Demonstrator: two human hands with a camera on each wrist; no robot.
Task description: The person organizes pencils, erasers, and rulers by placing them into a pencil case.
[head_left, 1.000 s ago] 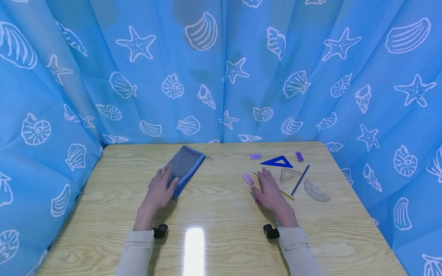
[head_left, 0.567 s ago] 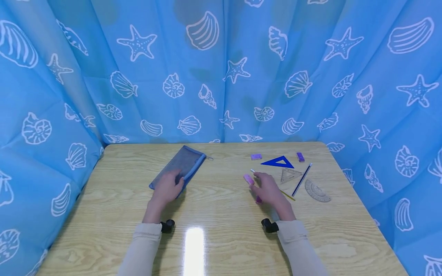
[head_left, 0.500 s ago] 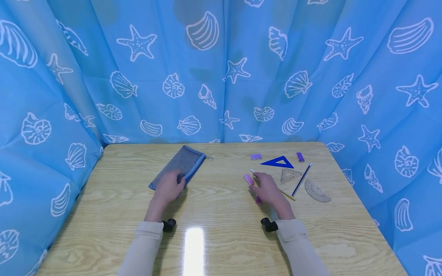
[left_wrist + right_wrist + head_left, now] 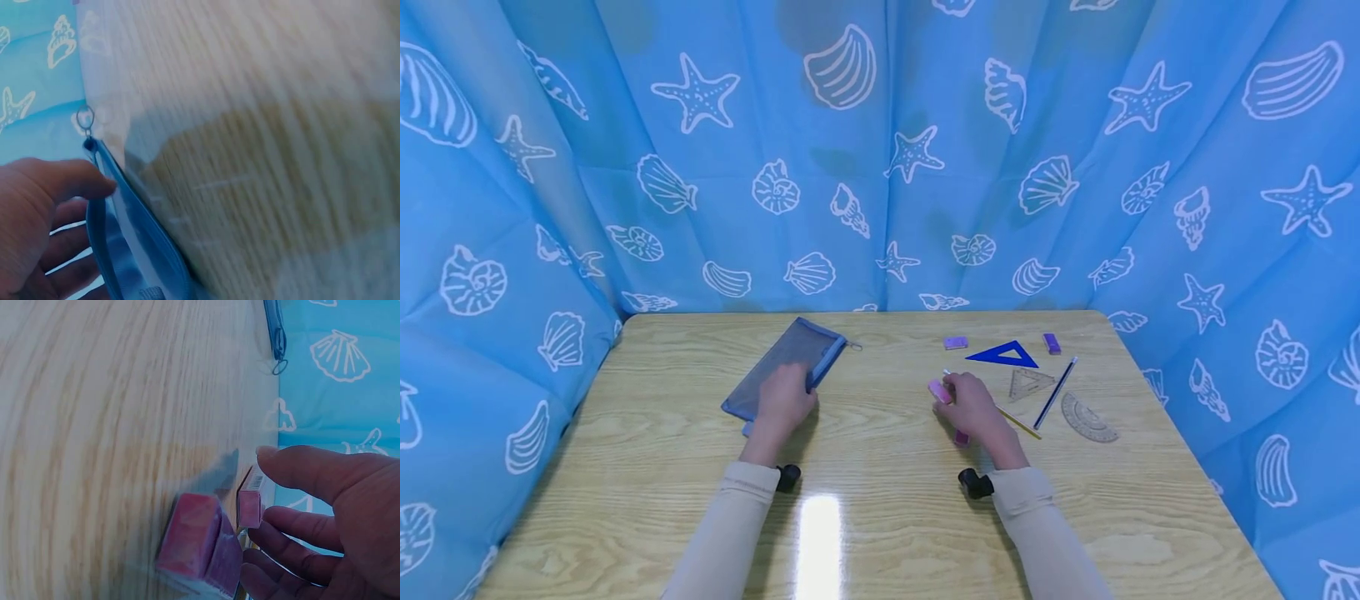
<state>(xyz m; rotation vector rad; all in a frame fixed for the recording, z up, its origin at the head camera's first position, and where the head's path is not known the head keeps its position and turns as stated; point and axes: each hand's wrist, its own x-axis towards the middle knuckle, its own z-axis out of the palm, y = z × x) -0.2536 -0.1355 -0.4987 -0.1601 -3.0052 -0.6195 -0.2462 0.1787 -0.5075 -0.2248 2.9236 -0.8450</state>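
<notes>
A blue zip pencil pouch [image 4: 793,346] with a grey mesh face lies at the table's left. My left hand [image 4: 784,402] pinches one edge of its mouth; in the left wrist view the thumb [image 4: 94,180] lies over the rim, the other fingers behind it, and the mouth gapes. On the right, my right hand [image 4: 976,410] has thumb and fingertips around a pink eraser [image 4: 250,503], whose end shows between them. A second eraser [image 4: 190,540] stands close by, below the palm in the head view. A yellow pencil [image 4: 1021,423] passes partly hidden under the right hand.
Right of the right hand lie a blue set square [image 4: 981,357], a clear set square [image 4: 1026,383], a dark pencil [image 4: 1055,393] and a clear protractor [image 4: 1086,418]. Two purple erasers [image 4: 956,342] lie farther back. A blue shell-print curtain [image 4: 880,208] surrounds the table's back and sides.
My left hand has gone from lying flat on the pouch to gripping its mouth edge, moving right and opening it. My right hand has lowered and closed its fingers around the pink eraser.
</notes>
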